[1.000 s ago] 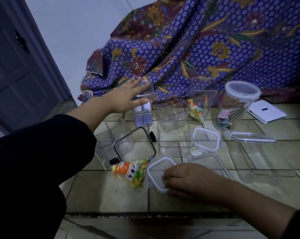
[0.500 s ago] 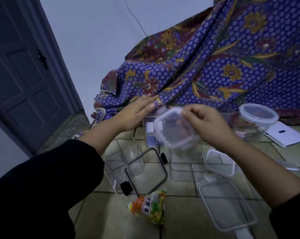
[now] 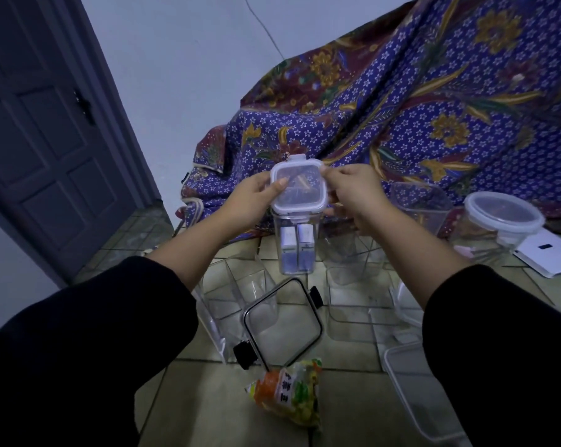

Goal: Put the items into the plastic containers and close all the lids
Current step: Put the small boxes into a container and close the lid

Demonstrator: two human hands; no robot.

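Observation:
A tall clear container (image 3: 297, 250) with two white and purple packs inside stands on the tiled floor. A square white-rimmed lid (image 3: 298, 188) sits on its top. My left hand (image 3: 253, 201) grips the lid's left edge, thumb on top. My right hand (image 3: 353, 195) pinches the lid's right edge. A black-rimmed lid (image 3: 282, 324) leans on an open clear container (image 3: 227, 301) near me. An orange and yellow snack packet (image 3: 289, 391) lies on the floor in front.
Other open clear containers (image 3: 353, 262) stand to the right, and a round tub (image 3: 498, 224) with its lid on. A loose rectangular lid (image 3: 411, 382) lies at lower right. A white flat device (image 3: 550, 253) lies far right. Patterned purple cloth (image 3: 434, 108) drapes behind; a door (image 3: 47, 140) stands at left.
My right hand carried the white-rimmed lid up from the floor onto the tall container. My left hand moved from the container's top to the lid's left edge. The camera tilted upward.

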